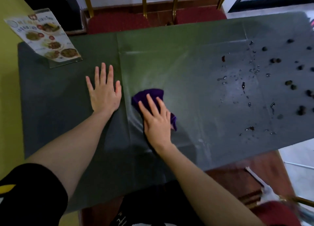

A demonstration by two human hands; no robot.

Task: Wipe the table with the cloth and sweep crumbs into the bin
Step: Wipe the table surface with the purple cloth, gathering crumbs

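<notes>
A purple cloth point(149, 95) lies bunched on the dark green table point(186, 64) near its middle. My right hand point(157, 119) presses flat on the cloth with fingers spread over it. My left hand point(104, 90) rests palm down on the bare table just left of the cloth, fingers apart, holding nothing. Several dark crumbs point(288, 83) and wet droplets point(251, 71) are scattered over the right part of the table, well away from the cloth. No bin is in view.
A standing menu card point(45, 37) in a clear holder sits at the table's far left corner. Red-cushioned chairs with gold frames point(144, 5) stand behind the far edge. Another red chair point(280, 212) is at the near right.
</notes>
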